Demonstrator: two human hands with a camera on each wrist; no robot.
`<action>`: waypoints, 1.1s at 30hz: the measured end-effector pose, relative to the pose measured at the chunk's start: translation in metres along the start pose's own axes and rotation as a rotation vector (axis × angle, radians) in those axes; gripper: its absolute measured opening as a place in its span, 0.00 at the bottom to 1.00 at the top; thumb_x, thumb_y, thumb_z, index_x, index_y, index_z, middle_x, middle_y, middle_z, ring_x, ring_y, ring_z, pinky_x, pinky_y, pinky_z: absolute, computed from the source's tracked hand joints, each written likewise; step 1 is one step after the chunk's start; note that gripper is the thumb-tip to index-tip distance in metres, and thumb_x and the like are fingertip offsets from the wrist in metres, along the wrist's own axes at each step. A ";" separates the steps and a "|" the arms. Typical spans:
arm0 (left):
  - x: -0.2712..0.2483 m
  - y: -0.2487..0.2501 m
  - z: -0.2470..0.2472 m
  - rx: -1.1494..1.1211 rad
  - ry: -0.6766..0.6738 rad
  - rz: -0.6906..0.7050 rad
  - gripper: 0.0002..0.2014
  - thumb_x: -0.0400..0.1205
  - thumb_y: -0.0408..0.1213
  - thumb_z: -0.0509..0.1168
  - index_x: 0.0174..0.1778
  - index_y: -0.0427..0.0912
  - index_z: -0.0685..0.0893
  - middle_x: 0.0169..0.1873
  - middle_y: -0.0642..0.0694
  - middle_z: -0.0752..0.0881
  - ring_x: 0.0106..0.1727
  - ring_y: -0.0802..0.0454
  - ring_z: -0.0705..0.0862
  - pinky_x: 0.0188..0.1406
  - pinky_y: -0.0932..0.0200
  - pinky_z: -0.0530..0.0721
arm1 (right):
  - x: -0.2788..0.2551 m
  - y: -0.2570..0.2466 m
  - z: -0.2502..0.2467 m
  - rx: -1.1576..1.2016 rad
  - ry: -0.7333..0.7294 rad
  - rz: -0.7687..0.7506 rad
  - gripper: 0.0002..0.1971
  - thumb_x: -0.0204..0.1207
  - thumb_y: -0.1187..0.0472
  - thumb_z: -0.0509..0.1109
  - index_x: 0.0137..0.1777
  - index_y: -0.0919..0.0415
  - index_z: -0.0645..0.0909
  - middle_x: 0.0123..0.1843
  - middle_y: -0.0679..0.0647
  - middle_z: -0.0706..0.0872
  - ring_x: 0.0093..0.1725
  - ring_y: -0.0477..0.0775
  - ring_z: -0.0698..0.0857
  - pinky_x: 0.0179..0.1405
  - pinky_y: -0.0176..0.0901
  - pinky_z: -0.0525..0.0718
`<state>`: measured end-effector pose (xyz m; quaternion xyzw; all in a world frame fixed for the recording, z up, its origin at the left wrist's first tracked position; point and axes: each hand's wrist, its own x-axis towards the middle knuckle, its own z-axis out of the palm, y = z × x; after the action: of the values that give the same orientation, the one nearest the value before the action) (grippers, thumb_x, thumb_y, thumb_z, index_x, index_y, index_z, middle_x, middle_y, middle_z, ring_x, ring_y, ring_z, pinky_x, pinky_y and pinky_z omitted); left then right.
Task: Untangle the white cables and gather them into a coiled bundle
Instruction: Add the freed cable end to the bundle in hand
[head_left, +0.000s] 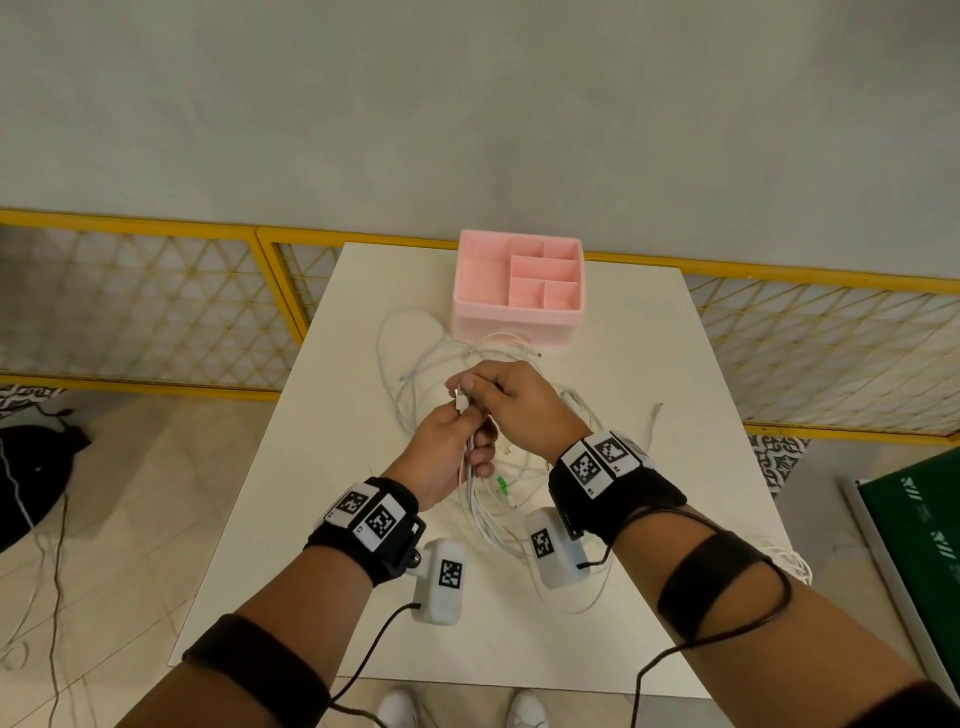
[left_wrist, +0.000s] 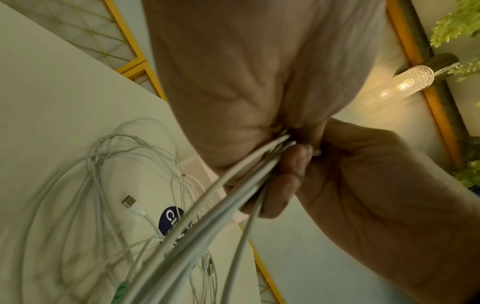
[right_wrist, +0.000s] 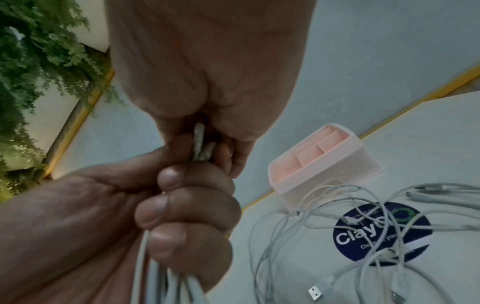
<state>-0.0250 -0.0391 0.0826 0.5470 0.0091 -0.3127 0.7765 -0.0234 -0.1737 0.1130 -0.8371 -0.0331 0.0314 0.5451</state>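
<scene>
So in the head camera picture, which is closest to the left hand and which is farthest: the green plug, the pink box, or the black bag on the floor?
From the left hand:
1. Green plug: just to its right on the table, among the white cables.
2. Pink box: ahead, at the table's far edge.
3. Black bag: far off to the left, on the floor.

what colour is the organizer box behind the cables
Pink: the box shows best in the head view.

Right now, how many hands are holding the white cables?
2: left hand grips the white cables in a bunch; right hand pinches their plug ends just above it.
</scene>
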 end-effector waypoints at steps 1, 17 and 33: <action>0.000 -0.001 -0.001 -0.009 -0.003 -0.001 0.16 0.92 0.40 0.57 0.38 0.41 0.77 0.27 0.47 0.69 0.24 0.54 0.66 0.26 0.57 0.72 | -0.001 0.000 0.000 0.028 0.000 0.014 0.14 0.88 0.58 0.62 0.60 0.61 0.88 0.43 0.57 0.91 0.40 0.44 0.87 0.46 0.44 0.86; 0.027 0.021 -0.036 -0.429 0.417 0.252 0.18 0.91 0.49 0.58 0.37 0.46 0.73 0.23 0.53 0.65 0.20 0.57 0.62 0.17 0.64 0.64 | -0.034 0.052 0.028 -0.157 -0.272 0.089 0.13 0.85 0.53 0.67 0.42 0.61 0.79 0.29 0.45 0.75 0.28 0.43 0.73 0.31 0.39 0.70; 0.014 0.031 -0.087 -0.186 0.537 0.282 0.17 0.91 0.47 0.57 0.36 0.49 0.71 0.23 0.54 0.62 0.19 0.59 0.57 0.16 0.68 0.55 | -0.084 0.147 -0.093 -0.591 0.063 0.484 0.24 0.78 0.42 0.71 0.28 0.56 0.74 0.25 0.50 0.78 0.30 0.53 0.79 0.29 0.45 0.71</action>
<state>0.0299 0.0350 0.0695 0.5325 0.1664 -0.0445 0.8287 -0.0962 -0.3249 0.0171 -0.9424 0.1746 0.1224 0.2579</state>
